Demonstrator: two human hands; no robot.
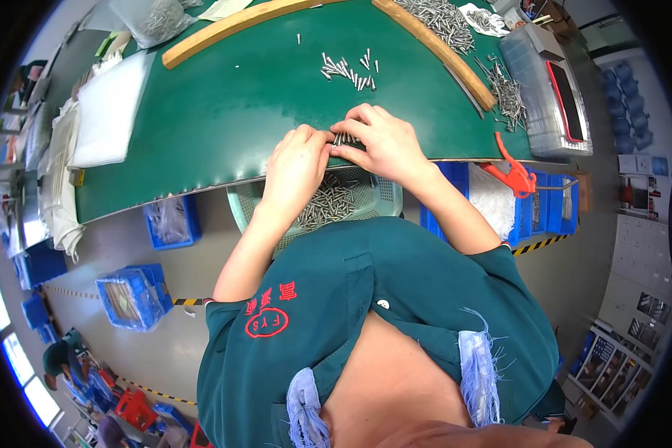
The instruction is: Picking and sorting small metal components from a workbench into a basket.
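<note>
At the near edge of the green table [224, 112], my two hands meet over a small bunch of silver screw-like metal pins [346, 139]. My right hand [387, 145] curls around the bunch, thumb below and fingers above. My left hand [297, 166] is closed against its left side, fingertips touching the pins; some of its fingers are hidden. Just below the table edge, a pale green basket [240, 209] contains a heap of similar pins [328, 203]. Further up the table lies a loose scatter of pins [343, 69], with a single pin [299, 39] apart from them.
Two wooden strips [231, 33] [440, 56] border the work area; more pins [444, 26] are piled beyond the right one. A red air gun [517, 178] hangs at the right edge, near a clear plastic box [526, 89] with a phone [565, 101]. White sheets [112, 112] lie left. Blue bins [556, 201] stand below.
</note>
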